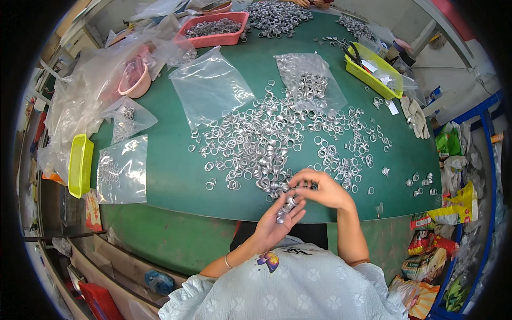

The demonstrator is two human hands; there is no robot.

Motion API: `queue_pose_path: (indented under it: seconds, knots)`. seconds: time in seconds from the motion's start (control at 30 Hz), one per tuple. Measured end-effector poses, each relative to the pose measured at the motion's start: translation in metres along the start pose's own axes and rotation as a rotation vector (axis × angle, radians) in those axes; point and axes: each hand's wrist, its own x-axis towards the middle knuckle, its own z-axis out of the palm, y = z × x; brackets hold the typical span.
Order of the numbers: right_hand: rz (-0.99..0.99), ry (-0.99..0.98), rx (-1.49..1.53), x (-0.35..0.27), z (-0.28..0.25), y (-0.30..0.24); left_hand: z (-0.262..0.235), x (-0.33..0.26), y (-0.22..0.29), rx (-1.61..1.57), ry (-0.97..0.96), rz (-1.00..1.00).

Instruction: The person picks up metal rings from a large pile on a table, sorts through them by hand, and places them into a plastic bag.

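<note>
My left hand (273, 223) is turned palm up at the table's front edge, cupped around several silver metal rings (285, 211). Just above and to its right, my right hand (324, 191) has its fingers and thumb curled in toward those rings. What lies between its fingertips is too small to make out. Directly beyond both hands spreads a large loose pile of similar silver rings (261, 141), some with a broad, shiny top. A looser scatter of rings (341, 162) lies to the right of the pile.
Clear plastic bags (210, 88) lie on the green table (170, 173), including a ring-filled bag (312, 80). A pink tray (216, 34) of parts stands at the back, a yellow-green basket (373, 69) and gloves (415, 117) at right. Another person's hands (309, 2) show at the far edge.
</note>
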Motion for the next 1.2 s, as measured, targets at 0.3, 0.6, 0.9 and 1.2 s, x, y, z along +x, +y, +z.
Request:
queue_pose_path:
  seconds: [0.3, 0.6, 0.9, 1.2]
  knots:
    - [-0.067, 0.318, -0.480, 0.010, 0.010, 0.024, -0.004, -0.002, -0.001, 0.127, -0.053, -0.041]
    - [-0.056, 0.308, -0.357, 0.005, 0.007, 0.005, -0.011, 0.004, 0.003, 0.241, 0.063, -0.022]
    - [-0.180, 0.338, -0.258, 0.005, 0.011, 0.010, 0.018, -0.006, 0.002, 0.243, 0.167, -0.019]
    - [-0.185, 0.252, -0.508, 0.012, 0.024, 0.014, -0.022, -0.001, 0.004, 0.160, -0.148, -0.181]
